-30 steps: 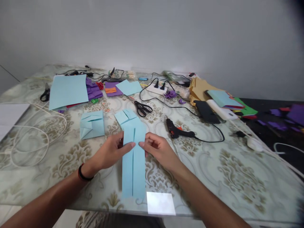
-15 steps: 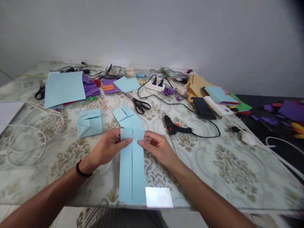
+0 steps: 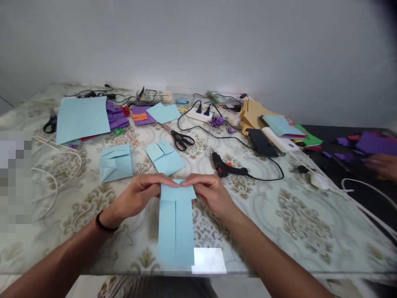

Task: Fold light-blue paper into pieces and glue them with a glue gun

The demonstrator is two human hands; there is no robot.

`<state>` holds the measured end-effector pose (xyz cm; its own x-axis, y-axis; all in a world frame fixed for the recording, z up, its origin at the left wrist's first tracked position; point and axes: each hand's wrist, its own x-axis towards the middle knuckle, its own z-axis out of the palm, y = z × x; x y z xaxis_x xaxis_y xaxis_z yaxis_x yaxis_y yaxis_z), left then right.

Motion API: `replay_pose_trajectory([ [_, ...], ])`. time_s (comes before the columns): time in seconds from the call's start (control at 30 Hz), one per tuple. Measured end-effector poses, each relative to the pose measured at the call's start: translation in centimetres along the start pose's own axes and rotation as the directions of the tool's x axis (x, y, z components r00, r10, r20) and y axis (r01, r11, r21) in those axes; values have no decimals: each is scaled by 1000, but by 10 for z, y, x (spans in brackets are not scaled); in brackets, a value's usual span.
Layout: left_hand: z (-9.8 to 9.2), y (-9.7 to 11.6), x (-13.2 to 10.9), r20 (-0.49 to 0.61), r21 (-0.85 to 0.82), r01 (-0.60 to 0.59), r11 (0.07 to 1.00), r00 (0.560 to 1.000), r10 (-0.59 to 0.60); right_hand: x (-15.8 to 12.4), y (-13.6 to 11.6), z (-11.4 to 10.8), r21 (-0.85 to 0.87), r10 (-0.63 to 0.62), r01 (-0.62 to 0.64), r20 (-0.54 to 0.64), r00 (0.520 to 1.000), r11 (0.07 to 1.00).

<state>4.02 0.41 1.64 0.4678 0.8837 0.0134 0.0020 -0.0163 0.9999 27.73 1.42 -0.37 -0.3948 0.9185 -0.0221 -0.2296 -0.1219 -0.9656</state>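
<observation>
A long light blue paper [image 3: 175, 236], with a seam down its middle, lies at the table's front edge. Its far end is folded over toward me as a flap. My left hand [image 3: 143, 193] pinches the flap's fold on the left, and my right hand [image 3: 211, 193] pinches it on the right, the fingertips nearly meeting at the centre. Just beyond lies a folded blue paper piece [image 3: 167, 159]. Left of it rests another folded blue piece [image 3: 115, 163] with slanting creases.
Black scissors [image 3: 182, 140] and a black glue gun [image 3: 229, 167] with its cord lie beyond my hands. A white power strip [image 3: 200, 114] stands at the back. Blue sheets [image 3: 82, 120] cover purple paper at left. At far right another person's hand [image 3: 384, 165] is over coloured paper.
The paper's far end has been folded over toward me, and both hands have closed in along the fold. Another person's hand has appeared at the far right.
</observation>
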Motion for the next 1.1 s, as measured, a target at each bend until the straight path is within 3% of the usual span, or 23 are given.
replay_pose_trajectory([
  [0.1,0,-2,-1,-20,-108,45,993,999,-47,-2,-7,3,-58,-29,30,13,999,998],
  [0.3,4,-2,4,-145,6,62,998,988,-60,0,-8,8,-160,-89,85,-14,996,983],
  [0.43,8,-2,8,-107,-70,165,984,979,-172,3,-3,8,-155,-104,90,-83,991,984],
  [0.57,8,0,7,-54,-59,265,963,962,-268,2,-1,9,-148,-57,44,-80,995,988],
  [0.7,6,2,6,-34,98,242,965,970,-240,-2,-6,9,-178,-30,24,-29,999,984],
  [0.87,7,1,5,97,398,132,908,978,-184,-4,-10,9,-338,70,-61,14,997,939],
  [0.97,9,1,5,124,432,126,893,972,-197,-4,-7,9,-326,164,-155,2,986,933],
  [1.1,7,0,5,82,420,178,890,969,-232,-3,-3,8,-284,158,-161,-31,987,945],
])
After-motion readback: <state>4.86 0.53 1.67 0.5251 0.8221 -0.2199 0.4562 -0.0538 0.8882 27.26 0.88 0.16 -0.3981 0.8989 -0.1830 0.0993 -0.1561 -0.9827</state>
